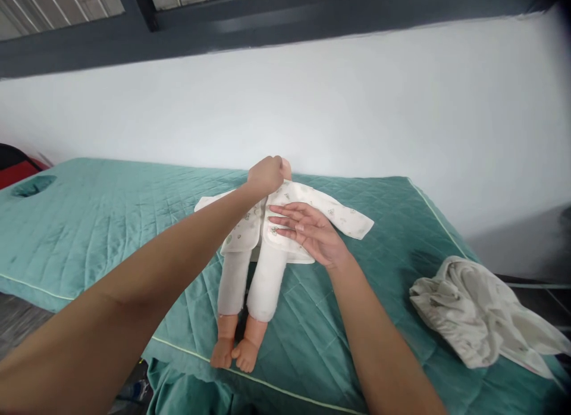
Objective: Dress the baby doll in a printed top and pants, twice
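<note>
A doll (267, 284) lies on its back on the green quilted bed (111, 225), head toward the white wall (312, 106) and feet toward the person. It wears a pale printed jacket (292, 193), one sleeve (352, 220) spread flat out to the right. The left hand (266, 175) is bent closed at the neck, hiding most of the head (286, 168); whether it pinches the collar cannot be told. The right hand (311, 229) is loose, fingers spread over the jacket front, gripping nothing.

The doll should be light, its legs soft and yielding (cloth body or trousers, hard to say), while the feet (245, 351) look like firm, smooth plastic. The jacket seems thin and limp, likely to crease or slide over the body. A good hold would be a palm under the trunk or behind the neck for the doll, and the collar or front edges for the jacket.

The toes are close to the bed's front edge, so little room remains there. A crumpled cloth (468, 314) sits near the right end; the longer stretch of bed extends leftward, giving more space.
</note>
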Motion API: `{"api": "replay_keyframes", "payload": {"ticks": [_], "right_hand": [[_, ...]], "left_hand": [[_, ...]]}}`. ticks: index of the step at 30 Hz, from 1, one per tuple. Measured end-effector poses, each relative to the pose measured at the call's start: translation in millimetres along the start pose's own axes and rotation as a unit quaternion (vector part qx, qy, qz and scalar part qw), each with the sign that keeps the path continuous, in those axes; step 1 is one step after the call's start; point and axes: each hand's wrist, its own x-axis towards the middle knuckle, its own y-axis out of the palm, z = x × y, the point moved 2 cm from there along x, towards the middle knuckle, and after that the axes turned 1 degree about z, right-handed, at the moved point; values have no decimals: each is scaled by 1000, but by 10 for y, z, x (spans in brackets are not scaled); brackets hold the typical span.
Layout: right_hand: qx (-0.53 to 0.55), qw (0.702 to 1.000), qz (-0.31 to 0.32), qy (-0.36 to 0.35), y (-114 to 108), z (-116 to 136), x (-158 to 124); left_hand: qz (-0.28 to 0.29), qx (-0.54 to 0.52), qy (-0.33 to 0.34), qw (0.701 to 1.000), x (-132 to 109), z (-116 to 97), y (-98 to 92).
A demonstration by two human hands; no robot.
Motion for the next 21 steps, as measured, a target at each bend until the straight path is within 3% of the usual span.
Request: {"api": "replay_keyframes", "payload": {"ticks": [6,9,11,13,15,16,18,21], "right_hand": [[-86,992,-91,-6,-200,91,-32],[-183,960,-213,14,-427,190,-94],[-295,891,-342,39,-653,285,-197],[-435,769,-462,83,-905,394,-351],[-558,639,-502,166,-1139,472,-505],[-584,602,-503,208,-1243,488,-572],[-605,568,-496,257,-1395,490,-663],[-611,571,-480,264,-1473,450,-673]], "left_hand": [[-11,32,27,999,-117,77,22],[-70,-8,64,995,-294,142,13],[-126,-52,91,987,-485,249,16],[-184,-102,94,973,-734,434,49],[-221,-154,61,961,-1027,689,129],[-242,-175,31,954,-1189,831,179],[-242,-219,-39,944,-1527,1110,296],[-200,-271,-157,928,-2035,1445,429]]}}
